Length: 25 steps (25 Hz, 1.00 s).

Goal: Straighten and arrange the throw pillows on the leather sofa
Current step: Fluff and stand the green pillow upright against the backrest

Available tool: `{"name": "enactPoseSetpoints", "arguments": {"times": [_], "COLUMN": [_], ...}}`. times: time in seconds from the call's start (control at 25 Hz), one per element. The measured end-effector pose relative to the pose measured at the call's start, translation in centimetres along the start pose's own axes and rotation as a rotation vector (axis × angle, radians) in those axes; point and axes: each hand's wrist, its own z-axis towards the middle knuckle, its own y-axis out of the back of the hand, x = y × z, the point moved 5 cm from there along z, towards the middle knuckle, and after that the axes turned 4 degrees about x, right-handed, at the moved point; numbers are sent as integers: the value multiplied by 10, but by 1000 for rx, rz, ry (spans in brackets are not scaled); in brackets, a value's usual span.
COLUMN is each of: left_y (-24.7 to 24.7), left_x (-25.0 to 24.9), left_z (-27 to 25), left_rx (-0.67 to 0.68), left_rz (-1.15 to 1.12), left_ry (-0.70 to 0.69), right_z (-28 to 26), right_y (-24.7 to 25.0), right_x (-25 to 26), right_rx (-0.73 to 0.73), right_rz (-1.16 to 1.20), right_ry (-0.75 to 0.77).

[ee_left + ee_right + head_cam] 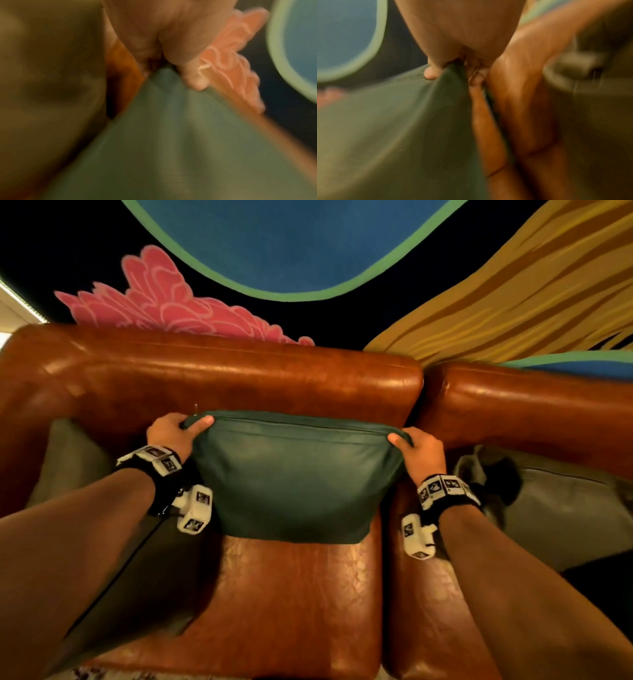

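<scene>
Both hands, left hand [173, 430] and right hand [419, 451], pinch the top corners of the green pillow [294, 477], probably to stand it straight against the sofa back [239, 374].

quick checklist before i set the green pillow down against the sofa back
1. Left hand pinches the green pillow's top corner: ok.
2. Right hand pinches the other top corner: ok.
3. Pillow upright, top edge roughly level: ok.
4. Pillow centred on the seat cushion: ok.
5. Pillow's back touching the sofa backrest: cannot tell.
6. Grey pillow on the right straightened: not ok, it lies slumped.
</scene>
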Motion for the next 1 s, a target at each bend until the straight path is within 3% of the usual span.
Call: {"name": "enactPoseSetpoints", "arguments": {"times": [0.16,0.24,0.36,0.56,0.64,0.72,0.76,0.8,0.84,0.88,0.92,1.0], "left_y": [6,7,14,20,23,29,23,7,-22,-47,-64,-63], "left_x": [-21,-19,-11,-3,-18,-60,-95,-136,-170,-196,-211,-225], "left_z": [-9,-14,-13,-7,-6,-12,-21,-41,-64,-91,-108,-112], "left_rx": [-56,6,-12,56,50,-122,-160,-84,110,297,377,348], "left_rz": [-16,-5,-121,-239,28,252,225,163,130,145,148,91], "left_ry": [-191,-195,-216,-157,-101,-82,-242,-487,-693,-799,-840,-808], "right_z": [6,1,7,0,-3,-1,-4,-5,-5,-8,-11,-22], "right_y": [18,10,21,29,25,15,12,11,8,5,-1,-14], "right_x": [-3,0,4,5,7,28,49,73,95,115,127,132], "right_rx": [22,125,-25,-25,71,112,104,84,70,81,131,294], "right_rz": [-14,-122,-105,-278,-234,-242,-227,-210,-194,-149,-38,339], "right_ry": [107,170,180,171,97,97,136,189,244,292,318,289]}}
